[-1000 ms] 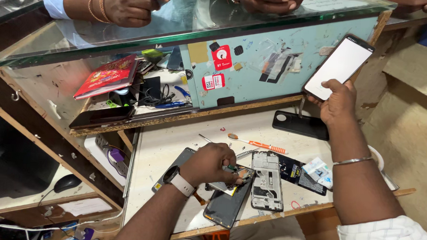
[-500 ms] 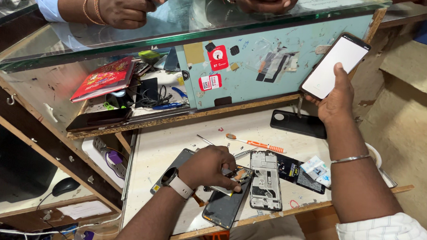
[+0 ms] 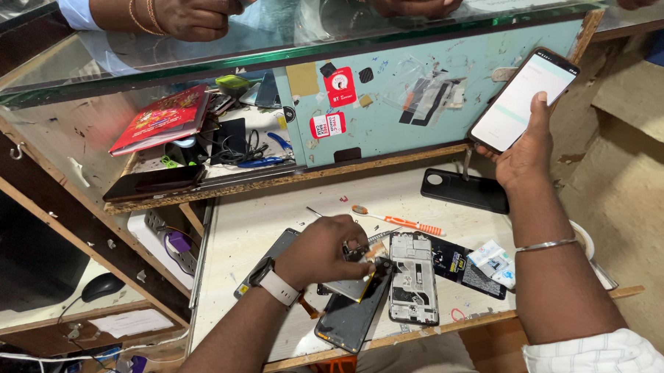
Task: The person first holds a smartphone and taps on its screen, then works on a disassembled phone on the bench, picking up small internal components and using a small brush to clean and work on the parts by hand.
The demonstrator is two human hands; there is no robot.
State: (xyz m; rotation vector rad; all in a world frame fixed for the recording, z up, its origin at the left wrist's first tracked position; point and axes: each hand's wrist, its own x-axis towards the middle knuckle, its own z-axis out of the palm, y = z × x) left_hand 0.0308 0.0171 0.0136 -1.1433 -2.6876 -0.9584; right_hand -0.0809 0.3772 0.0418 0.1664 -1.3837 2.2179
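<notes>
Even, bright daylight fills the scene, seemingly from above and the right, where the sandy floor [image 3: 641, 182] looks washed out. The green-edged glass counter top [image 3: 293, 38] carries pale reflections and mild glare. The lit white screen of the raised smartphone [image 3: 524, 99] is overexposed. Shadows under the hands are soft. The lower left corner lies dim; straight edges bow slightly outward.

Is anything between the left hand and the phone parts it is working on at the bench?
Nothing visible. The left hand rests directly on the opened phone parts, holding tweezers at them. The frame lies beside them to the right, not in between. The right hand holds a lit phone up, apart.
</notes>
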